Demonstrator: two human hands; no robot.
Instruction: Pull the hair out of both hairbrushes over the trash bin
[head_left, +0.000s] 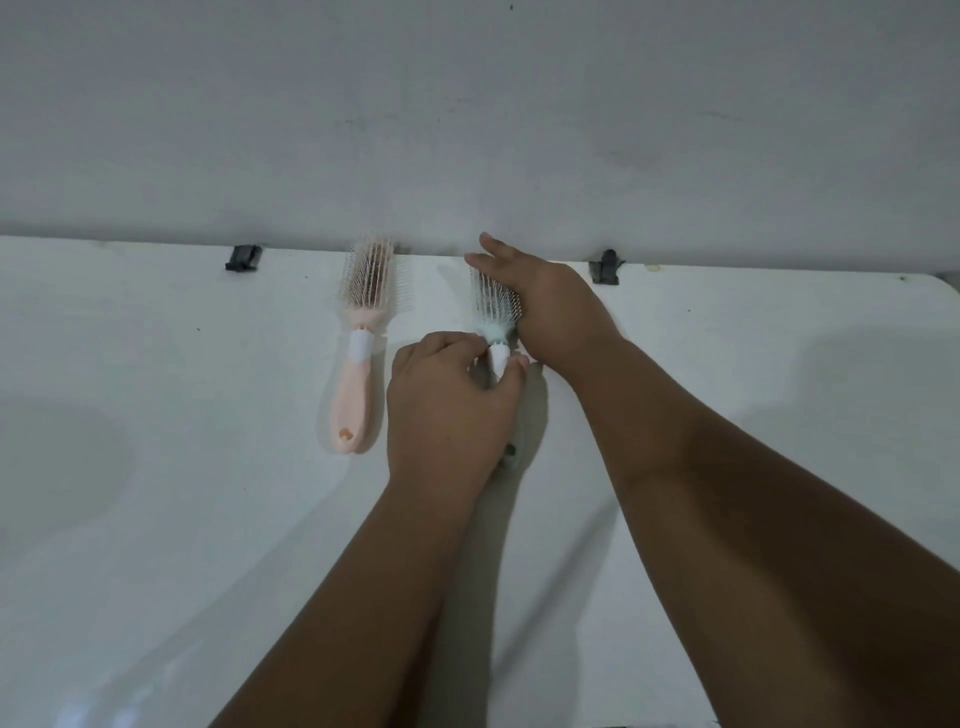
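Note:
A pink hairbrush (357, 353) lies bristles up on the white surface (182, 389), handle toward me, untouched. To its right lies a pale green hairbrush (491, 306) with a white neck. My left hand (449, 410) covers its handle and pinches the neck with thumb and fingers. My right hand (545, 306) rests over the right side of its bristle head, fingers stretched toward the wall. Only the handle's dark end shows below my left hand. No trash bin is in view.
A grey wall (467, 114) rises right behind the brushes. Two small dark clips (243, 258) (605, 266) sit at the surface's back edge, left and right of the brushes.

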